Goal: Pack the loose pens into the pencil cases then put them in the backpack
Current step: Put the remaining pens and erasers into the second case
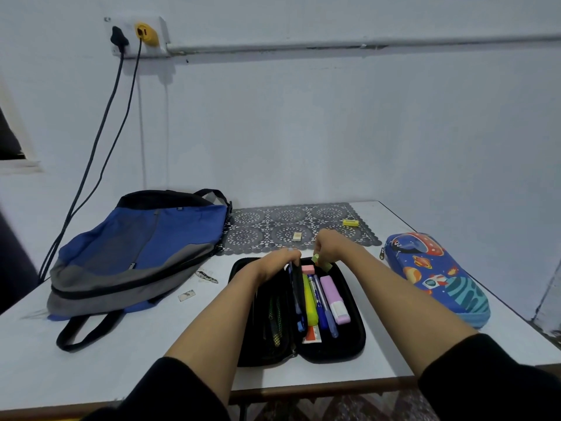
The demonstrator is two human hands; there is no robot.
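The black case (349, 338) lies open near the middle of the table's (121, 375) near edge. Its right half holds a pink eraser (308, 269) at the far end, then side by side a yellow highlighter (311, 305), blue pens (323, 311) and a purple highlighter (334, 296), with a red-and-white packet (312, 335) at the near end. The left half has a mesh pocket (273, 323) with something green in it, too dark to name.

The left hand (279, 262) grips the black case by the far end of its middle flap, fingers curled over it and mostly hidden behind the back of the hand. The right hand (329, 247) pinches a small green piece (316, 259) just above the far end of the right half; the fingers cover part of it, so its full shape cannot be told.

The blue case (437, 275), printed with planets and a rocket, lies closed along the right edge. The backpack (145, 247) lies flat toward the far left corner, one strap reaching toward the near edge; whether its zip is open cannot be told.

A lace mat (288, 217) at the far edge carries a white eraser (297, 236) and a yellow block (350, 222). Two small scraps (186, 295) lie between the backpack and the black case.
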